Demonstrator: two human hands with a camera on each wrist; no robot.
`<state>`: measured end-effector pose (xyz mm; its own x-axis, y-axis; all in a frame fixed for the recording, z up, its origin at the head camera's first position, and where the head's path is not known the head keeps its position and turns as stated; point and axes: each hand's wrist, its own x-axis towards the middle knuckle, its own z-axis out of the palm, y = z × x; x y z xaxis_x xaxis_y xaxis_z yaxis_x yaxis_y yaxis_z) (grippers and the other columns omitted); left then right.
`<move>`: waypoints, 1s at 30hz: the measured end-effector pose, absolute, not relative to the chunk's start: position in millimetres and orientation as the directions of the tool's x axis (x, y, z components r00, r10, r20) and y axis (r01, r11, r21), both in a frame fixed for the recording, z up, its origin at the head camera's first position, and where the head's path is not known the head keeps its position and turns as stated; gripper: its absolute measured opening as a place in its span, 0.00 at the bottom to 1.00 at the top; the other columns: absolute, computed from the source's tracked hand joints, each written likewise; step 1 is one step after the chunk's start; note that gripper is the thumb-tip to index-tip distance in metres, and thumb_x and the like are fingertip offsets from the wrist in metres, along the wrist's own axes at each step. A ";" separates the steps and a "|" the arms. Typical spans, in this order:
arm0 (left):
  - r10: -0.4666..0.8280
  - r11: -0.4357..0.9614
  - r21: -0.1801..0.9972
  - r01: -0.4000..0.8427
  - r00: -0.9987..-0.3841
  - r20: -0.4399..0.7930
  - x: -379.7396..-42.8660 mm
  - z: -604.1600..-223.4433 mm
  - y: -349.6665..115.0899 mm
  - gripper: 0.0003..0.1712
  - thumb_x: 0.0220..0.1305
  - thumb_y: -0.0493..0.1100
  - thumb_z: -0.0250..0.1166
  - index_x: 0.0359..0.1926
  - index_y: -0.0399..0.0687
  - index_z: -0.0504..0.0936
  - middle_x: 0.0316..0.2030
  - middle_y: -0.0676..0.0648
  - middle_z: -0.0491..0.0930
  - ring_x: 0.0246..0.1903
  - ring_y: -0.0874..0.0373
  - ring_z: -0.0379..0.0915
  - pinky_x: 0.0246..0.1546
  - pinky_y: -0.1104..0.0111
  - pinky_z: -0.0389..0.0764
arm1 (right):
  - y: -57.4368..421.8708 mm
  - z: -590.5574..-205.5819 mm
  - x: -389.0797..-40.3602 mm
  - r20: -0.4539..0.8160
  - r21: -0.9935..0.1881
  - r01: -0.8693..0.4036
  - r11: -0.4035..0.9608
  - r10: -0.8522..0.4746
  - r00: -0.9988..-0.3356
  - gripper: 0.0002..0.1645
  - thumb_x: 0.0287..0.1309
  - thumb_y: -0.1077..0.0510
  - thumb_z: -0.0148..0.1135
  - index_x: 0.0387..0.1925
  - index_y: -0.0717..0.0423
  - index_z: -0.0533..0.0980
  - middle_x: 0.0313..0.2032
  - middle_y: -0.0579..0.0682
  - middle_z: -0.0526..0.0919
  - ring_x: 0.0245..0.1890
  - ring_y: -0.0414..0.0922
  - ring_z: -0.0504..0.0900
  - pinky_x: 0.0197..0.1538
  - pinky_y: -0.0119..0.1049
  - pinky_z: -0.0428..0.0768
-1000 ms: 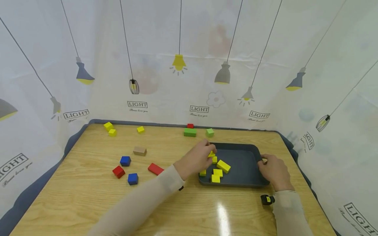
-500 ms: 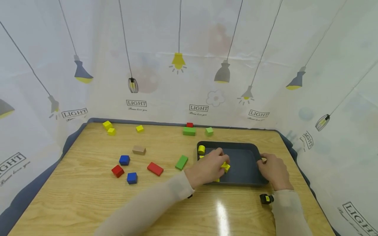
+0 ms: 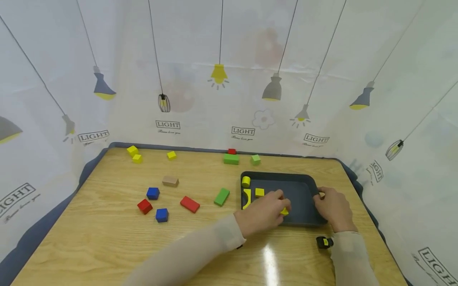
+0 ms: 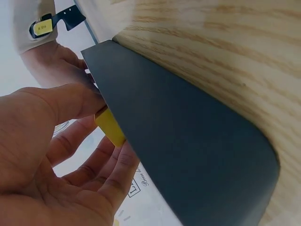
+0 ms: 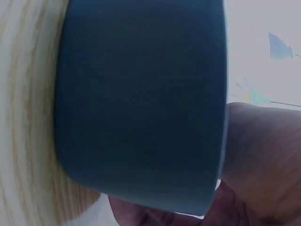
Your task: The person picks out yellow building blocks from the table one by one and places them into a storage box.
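Note:
A dark grey tray (image 3: 302,198) lies on the table with yellow blocks in it. My left hand (image 3: 262,212) reaches over its near side and pinches a yellow block (image 3: 284,211) between thumb and fingers; the left wrist view shows this yellow block (image 4: 109,127) at the tray wall. My right hand (image 3: 336,208) grips the tray's right edge, thumb over the rim. Along the tray's left side sit a yellow cylinder (image 3: 246,182) and a yellow arch block (image 3: 247,198), with a yellow cube (image 3: 259,192) beside them. My left hand hides part of the tray floor.
Left of the tray lie a green block (image 3: 222,197), a red block (image 3: 190,204), a red cube (image 3: 144,206), two blue cubes (image 3: 162,215) and a tan block (image 3: 170,181). Along the back edge are yellow cubes (image 3: 132,150), a long green block (image 3: 231,159) and a light green cube (image 3: 255,159).
My left hand has moved right and toward me, from the tray's far left corner to its near side. The cylinder and the green block have come into sight. My right hand stays on the rim.

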<state>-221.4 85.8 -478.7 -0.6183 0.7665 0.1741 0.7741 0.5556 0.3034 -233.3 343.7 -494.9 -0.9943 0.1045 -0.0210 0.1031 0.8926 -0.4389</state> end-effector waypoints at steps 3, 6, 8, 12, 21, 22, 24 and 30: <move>0.772 0.552 0.300 0.778 -0.613 0.170 -220.0 -480.1 88.0 0.14 0.66 0.42 0.68 0.52 0.57 0.84 0.46 0.56 0.71 0.39 0.66 0.66 0.36 0.82 0.71 | 343.6 -495.7 -232.1 -0.027 -0.443 0.110 0.890 0.109 -0.994 0.28 0.70 0.54 0.51 0.67 0.63 0.70 0.42 0.60 0.84 0.18 0.47 0.74 0.15 0.39 0.69; 0.777 0.552 0.292 0.781 -0.608 0.160 -218.8 -481.1 89.2 0.15 0.67 0.43 0.68 0.53 0.57 0.83 0.47 0.56 0.72 0.39 0.67 0.67 0.35 0.82 0.72 | 344.1 -496.8 -231.4 -0.021 -0.443 0.107 0.890 0.109 -0.994 0.28 0.70 0.54 0.50 0.67 0.64 0.70 0.40 0.59 0.83 0.17 0.47 0.73 0.15 0.39 0.68; 0.781 0.552 0.284 0.784 -0.605 0.155 -218.2 -481.5 89.2 0.15 0.67 0.44 0.68 0.54 0.58 0.83 0.47 0.56 0.72 0.38 0.68 0.66 0.34 0.83 0.72 | 344.3 -497.5 -231.2 -0.020 -0.443 0.106 0.890 0.108 -0.994 0.29 0.70 0.54 0.50 0.67 0.64 0.70 0.39 0.58 0.83 0.16 0.47 0.72 0.14 0.38 0.67; 0.776 0.558 0.285 0.780 -0.612 0.155 -217.8 -481.4 86.7 0.16 0.67 0.45 0.68 0.55 0.59 0.82 0.48 0.56 0.71 0.37 0.68 0.65 0.33 0.83 0.71 | 342.7 -497.5 -230.5 -0.015 -0.446 0.099 0.889 0.103 -0.995 0.29 0.70 0.54 0.50 0.67 0.64 0.70 0.37 0.58 0.83 0.16 0.47 0.72 0.14 0.38 0.67; 0.737 0.568 0.315 0.760 -0.640 0.216 -216.8 -477.4 66.5 0.15 0.68 0.45 0.67 0.55 0.57 0.82 0.50 0.55 0.71 0.34 0.69 0.67 0.31 0.82 0.74 | 338.8 -494.1 -230.8 0.001 -0.443 0.079 0.893 0.089 -0.996 0.27 0.70 0.55 0.51 0.65 0.66 0.71 0.40 0.60 0.84 0.18 0.46 0.73 0.16 0.39 0.68; 0.732 0.568 0.312 0.761 -0.641 0.231 -217.0 -476.7 63.2 0.15 0.68 0.45 0.67 0.55 0.57 0.82 0.50 0.55 0.71 0.34 0.69 0.67 0.31 0.82 0.74 | 338.7 -493.9 -231.3 0.006 -0.441 0.076 0.894 0.088 -0.996 0.27 0.70 0.55 0.51 0.65 0.66 0.71 0.40 0.60 0.84 0.18 0.46 0.73 0.16 0.39 0.68; 0.717 0.577 0.307 0.756 -0.650 0.253 -217.5 -475.0 56.5 0.15 0.67 0.45 0.67 0.54 0.57 0.82 0.50 0.54 0.71 0.35 0.68 0.67 0.33 0.81 0.74 | 338.8 -493.8 -232.2 0.013 -0.438 0.069 0.896 0.083 -0.996 0.28 0.70 0.55 0.51 0.65 0.66 0.71 0.39 0.60 0.84 0.18 0.46 0.73 0.16 0.39 0.68; 0.686 0.609 0.307 0.731 -0.680 0.260 -218.5 -472.2 35.8 0.16 0.67 0.47 0.68 0.54 0.55 0.82 0.50 0.55 0.72 0.44 0.64 0.68 0.37 0.81 0.73 | 340.0 -494.9 -230.9 -0.018 -0.434 0.093 0.896 0.095 -0.995 0.30 0.70 0.53 0.50 0.67 0.65 0.69 0.33 0.55 0.82 0.17 0.47 0.72 0.15 0.39 0.68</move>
<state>-218.5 35.8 -472.2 -0.6800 0.6856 0.2598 0.7313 0.6089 0.3073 -230.9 340.0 -494.9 -0.9953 0.0948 -0.0176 0.0931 0.8961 -0.4339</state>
